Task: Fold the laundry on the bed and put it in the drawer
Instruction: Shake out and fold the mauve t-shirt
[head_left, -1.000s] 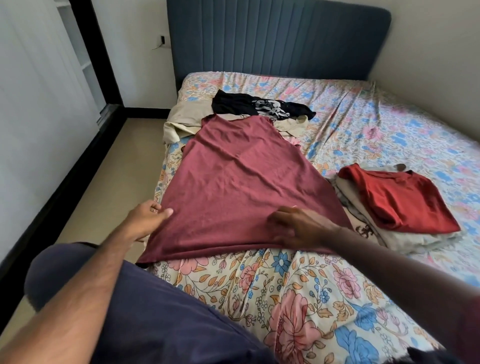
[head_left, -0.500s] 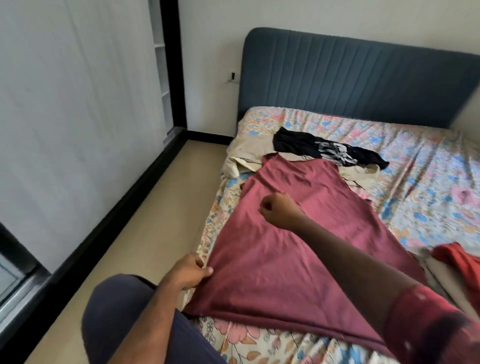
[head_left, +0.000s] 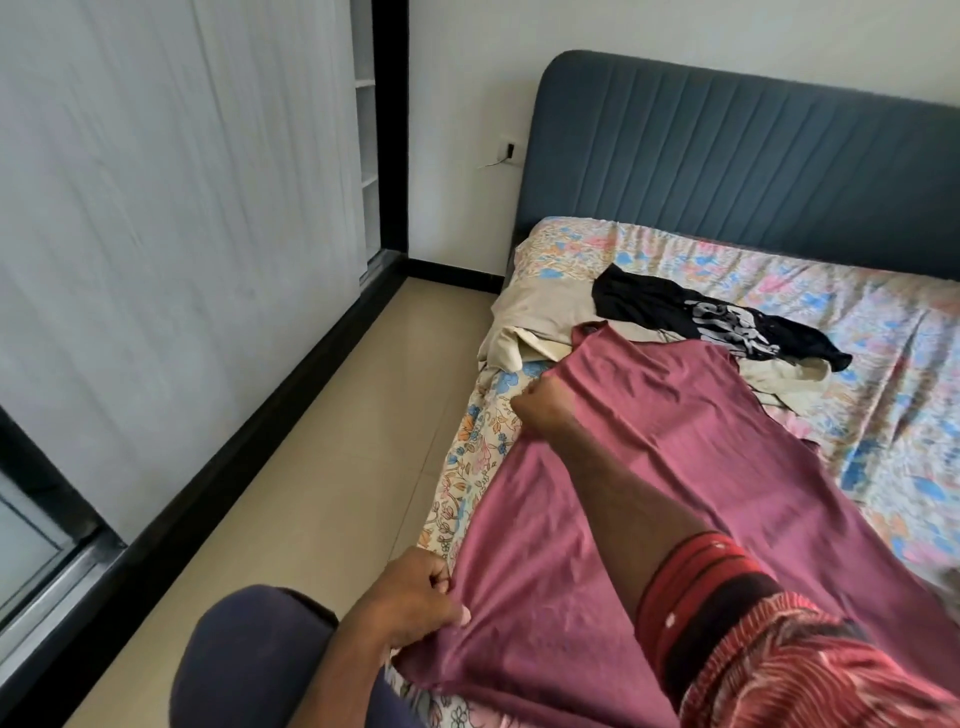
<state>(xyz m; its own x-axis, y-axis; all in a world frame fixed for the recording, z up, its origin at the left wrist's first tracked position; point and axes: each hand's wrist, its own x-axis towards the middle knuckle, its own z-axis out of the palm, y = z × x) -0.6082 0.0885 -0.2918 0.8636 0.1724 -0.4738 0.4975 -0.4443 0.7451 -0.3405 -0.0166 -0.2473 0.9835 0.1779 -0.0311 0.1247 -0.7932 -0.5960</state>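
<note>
Floral bed (head_left: 883, 332) holds three garments; both hands, left (head_left: 415, 603) and right (head_left: 545, 405), grip one maroon shirt (head_left: 727, 467).

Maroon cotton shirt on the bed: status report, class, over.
Left hand grips maroon cotton shirt hem corner. Right hand grips its far left edge. Black printed garment lies beyond.

Support: bed (head_left: 883, 332) with floral sheet, blue padded headboard (head_left: 727, 171) at far end | On sheet: maroon garment (head_left: 701, 467) spread flat along near-left edge | beige garment (head_left: 540, 317) at far-left corner, partly under maroon garment | black printed garment (head_left: 675, 312) lying across beige garment.
</note>
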